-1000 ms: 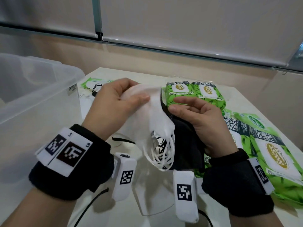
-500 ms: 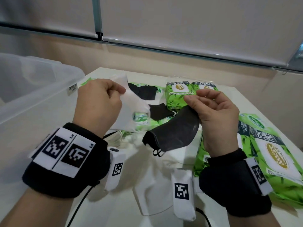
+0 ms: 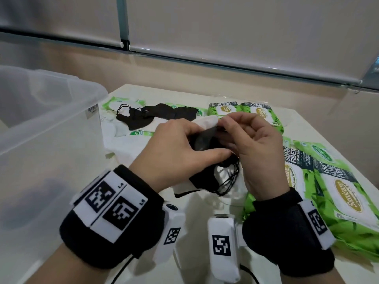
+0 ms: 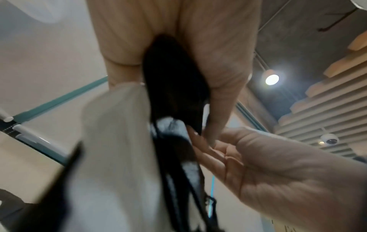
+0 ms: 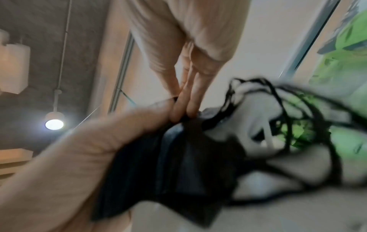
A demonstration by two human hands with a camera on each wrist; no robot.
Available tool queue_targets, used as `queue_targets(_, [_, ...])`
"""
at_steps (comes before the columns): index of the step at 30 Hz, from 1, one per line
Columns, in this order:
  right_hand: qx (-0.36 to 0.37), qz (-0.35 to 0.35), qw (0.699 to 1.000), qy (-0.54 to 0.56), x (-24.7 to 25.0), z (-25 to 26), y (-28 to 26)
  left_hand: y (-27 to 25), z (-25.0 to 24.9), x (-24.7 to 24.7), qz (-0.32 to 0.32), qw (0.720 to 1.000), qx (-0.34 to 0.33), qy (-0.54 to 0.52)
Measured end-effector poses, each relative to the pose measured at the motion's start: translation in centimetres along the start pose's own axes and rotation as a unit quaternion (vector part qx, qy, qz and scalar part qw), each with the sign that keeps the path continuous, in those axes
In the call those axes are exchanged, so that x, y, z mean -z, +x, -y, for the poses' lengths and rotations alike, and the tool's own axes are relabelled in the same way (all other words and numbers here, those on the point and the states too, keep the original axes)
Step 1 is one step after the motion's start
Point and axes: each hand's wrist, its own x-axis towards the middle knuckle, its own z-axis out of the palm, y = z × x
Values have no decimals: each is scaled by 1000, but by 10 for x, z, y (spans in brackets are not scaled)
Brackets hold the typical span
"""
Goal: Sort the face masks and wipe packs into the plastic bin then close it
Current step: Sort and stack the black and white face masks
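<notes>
Both hands meet above the middle of the desk [image 3: 205, 93], with a small bundle of face masks caught between them. The left hand [image 3: 176, 154] grasps the bundle, thumb lying across a black mask [image 3: 205, 140] and a white mask [image 3: 207, 121] poking out above its knuckles. The right hand [image 3: 260, 148] has its fingers curled, thumb and forefinger pinching the top edge of the same bundle, just touching the left hand's fingertips. Black ear loops [image 3: 229, 179] dangle below the two hands. The left wrist view, though blurred, shows the black mask [image 4: 174, 81] clamped between thumb and fingers with the white mask [image 4: 119, 141] alongside; the right wrist view shows the black mask [image 5: 178, 164] folded in pleats.

The clear plastic bin [image 3: 51, 140] stands open to the left of the hands, a small barcode sticker on its near corner. Beyond the hands, more black masks [image 3: 155, 115] lie spread on the desk over white masks and green packets. Two green wipe packs [image 3: 242, 111] lie behind the hands. To the right of the hands lie larger wipe packs [image 3: 338, 191], printed "Sunicare", "100", "BAMBOO FIBER" and "Cleansing Wipes".
</notes>
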Motion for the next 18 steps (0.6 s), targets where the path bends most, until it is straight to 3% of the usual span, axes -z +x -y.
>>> queue_targets(8, [-5, 107, 992, -72, 13, 9, 1, 7, 12, 12, -19, 990, 89, -105])
queue_targets(11, [-15, 116, 989, -88, 11, 5, -1, 6, 10, 12, -22, 984, 103, -141])
queue_targets(15, [58, 47, 987, -143, 11, 0, 1, 8, 13, 13, -55, 980, 107, -156])
queue_targets(18, [119, 78, 972, -186, 10, 3, -2, 11, 17, 13, -90, 979, 107, -151])
